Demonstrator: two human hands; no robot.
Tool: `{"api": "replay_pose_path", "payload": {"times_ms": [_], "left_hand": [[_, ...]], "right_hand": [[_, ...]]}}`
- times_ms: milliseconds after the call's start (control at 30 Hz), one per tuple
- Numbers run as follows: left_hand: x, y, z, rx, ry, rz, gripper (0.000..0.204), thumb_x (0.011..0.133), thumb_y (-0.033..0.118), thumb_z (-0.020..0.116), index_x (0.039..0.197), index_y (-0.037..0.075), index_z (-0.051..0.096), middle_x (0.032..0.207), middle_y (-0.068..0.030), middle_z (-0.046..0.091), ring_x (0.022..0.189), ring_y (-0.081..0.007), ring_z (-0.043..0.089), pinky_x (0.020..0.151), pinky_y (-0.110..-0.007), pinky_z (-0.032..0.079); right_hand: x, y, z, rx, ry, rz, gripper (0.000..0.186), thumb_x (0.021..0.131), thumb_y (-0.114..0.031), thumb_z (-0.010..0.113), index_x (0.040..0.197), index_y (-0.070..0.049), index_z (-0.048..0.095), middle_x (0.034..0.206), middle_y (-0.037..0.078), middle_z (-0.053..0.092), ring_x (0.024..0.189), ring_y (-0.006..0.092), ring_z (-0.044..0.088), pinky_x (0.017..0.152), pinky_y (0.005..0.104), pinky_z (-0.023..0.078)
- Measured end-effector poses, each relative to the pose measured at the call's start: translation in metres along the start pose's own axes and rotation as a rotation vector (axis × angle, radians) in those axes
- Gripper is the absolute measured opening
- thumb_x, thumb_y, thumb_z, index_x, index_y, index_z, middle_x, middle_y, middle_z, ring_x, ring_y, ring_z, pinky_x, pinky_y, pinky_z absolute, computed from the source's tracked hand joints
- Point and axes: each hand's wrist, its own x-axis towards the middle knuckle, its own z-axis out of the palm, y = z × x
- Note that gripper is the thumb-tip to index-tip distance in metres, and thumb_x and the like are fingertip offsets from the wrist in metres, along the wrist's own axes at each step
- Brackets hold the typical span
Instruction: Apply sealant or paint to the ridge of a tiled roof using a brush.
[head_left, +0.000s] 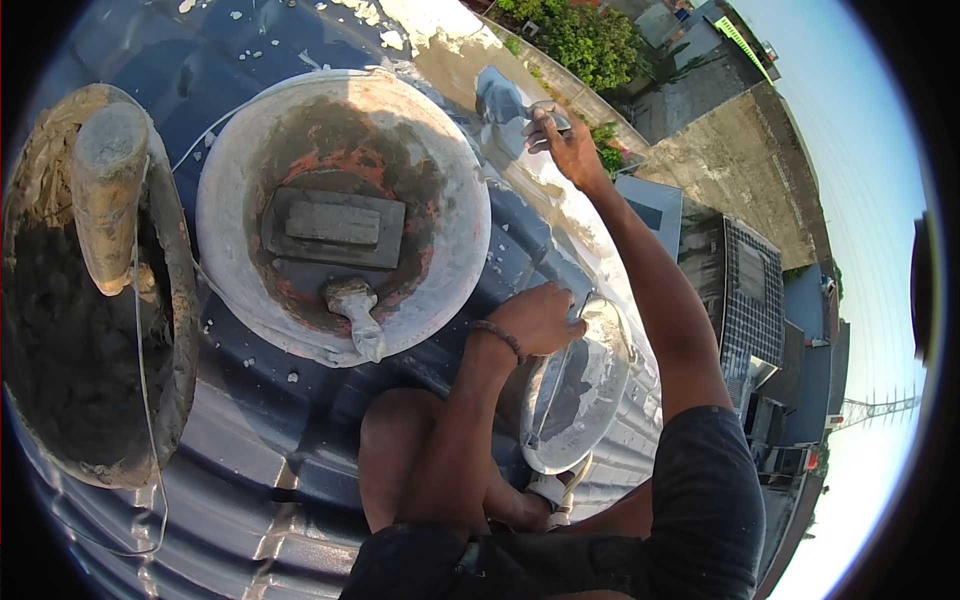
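My right hand (568,148) is reached out at the far right, its fingers closed round the handle of a trowel. The trowel's grey blade (500,97) lies against a pale, mortar-smeared ledge (520,160) along the roof's edge. Lower down, my left hand (540,318), with a dark band at the wrist, is closed at the rim of a small pale bucket (575,440). Grey residue coats the inside of that bucket. Its exact hold on the rim or handle is partly hidden by the fingers.
A large whitish tub (225,230) holds a rectangular float (335,225) and a brush (355,315). At left, a bucket of wet grey mortar (70,370) has a mortar-caked cylinder (108,190) in it. Corrugated dark roofing (230,440) lies beneath; houses stand beyond the edge.
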Motion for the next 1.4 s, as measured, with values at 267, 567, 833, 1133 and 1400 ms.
{"api": "replay_pose_path", "payload": {"times_ms": [267,567,833,1133,1400], "left_hand": [[0.0,0.003,0.001,-0.005,-0.027,-0.019,0.056,0.092,0.038,0.059,0.121,-0.009,0.057,0.123,-0.0282,0.059,0.119,-0.0387,0.055,0.103,-0.041,0.042],[-0.003,0.006,0.0,0.025,0.019,0.005,0.059,0.091,0.039,0.06,0.123,-0.01,0.056,0.127,-0.0287,0.057,0.123,-0.0379,0.052,0.106,-0.04,0.04],[0.001,0.005,-0.002,0.027,0.019,0.019,0.061,0.091,0.039,0.062,0.124,-0.011,0.054,0.126,-0.0295,0.057,0.121,-0.0382,0.053,0.105,-0.04,0.04],[0.0,0.009,-0.001,0.044,0.052,0.028,0.057,0.092,0.039,0.061,0.121,-0.01,0.055,0.122,-0.0268,0.058,0.116,-0.0393,0.055,0.102,-0.04,0.042],[0.001,0.006,0.001,0.056,0.068,0.025,0.053,0.092,0.038,0.06,0.118,-0.009,0.057,0.12,-0.027,0.059,0.114,-0.0391,0.056,0.1,-0.041,0.043]], "right_hand": [[-0.114,0.018,-0.088,-0.777,-0.18,0.245,0.029,0.1,-0.028,0.052,0.115,-0.005,0.061,0.084,0.017,0.068,0.075,0.0263,0.068,0.07,0.0378,0.055],[-0.095,-0.001,-0.058,-0.971,-0.1,-0.169,0.035,0.097,-0.03,0.053,0.123,-0.007,0.061,0.096,0.027,0.066,0.085,0.0455,0.062,0.078,0.0492,0.05],[-0.139,0.02,-0.099,-0.954,-0.14,0.075,0.032,0.095,-0.029,0.056,0.118,-0.009,0.065,0.102,0.02,0.069,0.09,0.0391,0.066,0.08,0.0443,0.053],[-0.149,0.019,-0.104,-0.921,0.091,-0.02,0.029,0.096,-0.028,0.056,0.112,-0.006,0.067,0.098,0.022,0.068,0.087,0.0405,0.065,0.078,0.0447,0.052],[-0.148,0.04,-0.104,-1.224,-0.22,0.006,0.035,0.095,-0.036,0.055,0.117,-0.009,0.063,0.094,0.021,0.069,0.083,0.0371,0.067,0.077,0.0452,0.053]]}}
